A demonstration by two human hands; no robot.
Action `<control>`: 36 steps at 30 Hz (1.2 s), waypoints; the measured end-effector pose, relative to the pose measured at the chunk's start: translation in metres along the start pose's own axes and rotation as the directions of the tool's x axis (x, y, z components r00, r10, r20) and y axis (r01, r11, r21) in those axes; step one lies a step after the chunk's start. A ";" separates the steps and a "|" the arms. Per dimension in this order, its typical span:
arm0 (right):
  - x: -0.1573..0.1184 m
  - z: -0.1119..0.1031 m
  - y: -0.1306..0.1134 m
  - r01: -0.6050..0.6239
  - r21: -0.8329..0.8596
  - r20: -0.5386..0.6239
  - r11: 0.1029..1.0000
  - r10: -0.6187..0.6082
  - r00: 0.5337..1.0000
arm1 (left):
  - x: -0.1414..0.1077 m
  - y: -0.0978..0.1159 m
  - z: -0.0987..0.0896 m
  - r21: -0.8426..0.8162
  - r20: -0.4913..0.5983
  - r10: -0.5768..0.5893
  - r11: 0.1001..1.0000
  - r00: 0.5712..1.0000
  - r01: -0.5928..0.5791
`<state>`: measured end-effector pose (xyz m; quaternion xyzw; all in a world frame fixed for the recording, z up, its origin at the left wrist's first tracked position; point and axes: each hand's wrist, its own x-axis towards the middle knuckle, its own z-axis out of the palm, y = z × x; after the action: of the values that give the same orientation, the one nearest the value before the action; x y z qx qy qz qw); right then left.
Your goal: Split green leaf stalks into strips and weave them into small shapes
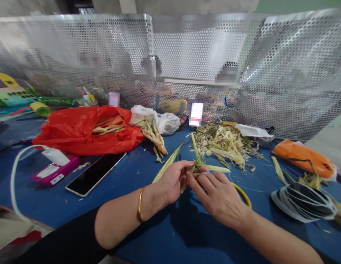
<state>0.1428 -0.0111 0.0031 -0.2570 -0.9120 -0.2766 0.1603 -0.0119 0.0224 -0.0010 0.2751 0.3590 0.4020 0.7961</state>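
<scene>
Between both hands is a small knotted piece of green plant strips [198, 164], with pale strip ends sticking out upward, to the right and downward. My left hand [174, 179], a gold bangle on its wrist, pinches it from the left. From the right, my right hand [214, 189] grips it with bent fingers. Some fingertips are hidden behind the strips. Long pale green leaf strips [169, 161] lie just beyond my left hand. Partly covered by my right hand is a yellow ring-shaped thing [243, 194] on the blue table [148, 240].
A red plastic bag [68, 128] holds dried husks at the left. Nearby lie a phone [95, 175] and a purple power strip [56, 170] with a white cable. Shredded strips [228, 145], an orange packet [305, 157] and a white cord coil [304, 203] lie right. A perforated metal screen [198, 44] stands behind.
</scene>
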 end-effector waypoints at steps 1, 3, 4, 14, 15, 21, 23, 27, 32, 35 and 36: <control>0.002 -0.001 -0.001 -0.016 -0.018 0.006 1.000 0.016 1.000 | -0.001 0.000 0.002 -0.029 0.002 -0.011 1.000 1.000 0.011; 0.005 -0.001 -0.003 -0.033 -0.062 0.022 0.998 0.035 0.999 | -0.003 0.001 0.005 -0.088 0.010 -0.057 0.994 0.998 0.058; 0.006 0.000 -0.004 -0.039 -0.082 0.023 0.996 0.041 0.999 | -0.004 0.001 0.006 -0.089 0.009 -0.055 0.994 0.998 0.055; 0.008 0.001 0.002 -0.005 0.089 -0.091 0.996 0.013 0.996 | -0.006 0.000 0.006 -0.082 0.067 0.014 0.997 0.998 -0.009; 0.007 0.001 0.001 0.021 0.116 -0.109 0.993 -0.008 0.994 | -0.006 0.000 0.005 -0.083 0.065 0.017 0.996 0.998 -0.012; 0.003 0.001 -0.005 0.152 0.141 -0.207 0.978 -0.121 0.971 | -0.004 -0.003 0.002 -0.094 0.050 0.050 0.995 0.998 -0.045; 0.002 0.000 -0.007 0.185 0.152 -0.230 0.971 -0.147 0.962 | -0.004 -0.003 0.002 -0.095 0.038 0.056 0.994 0.998 -0.053; 0.002 -0.004 -0.011 0.251 0.164 -0.270 0.954 -0.201 0.942 | -0.005 -0.003 0.003 -0.074 0.007 0.052 0.996 0.999 -0.052; 0.001 -0.006 -0.014 0.291 0.160 -0.255 0.943 -0.246 0.935 | -0.006 -0.003 0.004 -0.064 0.008 0.064 0.996 0.998 -0.063; 0.001 -0.005 -0.015 0.297 0.170 -0.233 0.939 -0.255 0.938 | -0.006 -0.004 0.004 -0.078 0.011 0.067 0.995 0.998 -0.066; 0.001 -0.005 -0.016 0.300 0.173 -0.227 0.938 -0.258 0.939 | -0.006 -0.005 0.004 -0.082 0.014 0.067 0.994 0.998 -0.066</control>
<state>0.1336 -0.0246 0.0008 -0.0774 -0.9420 -0.2258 0.2359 -0.0093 0.0141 -0.0004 0.2575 0.3261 0.4403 0.7959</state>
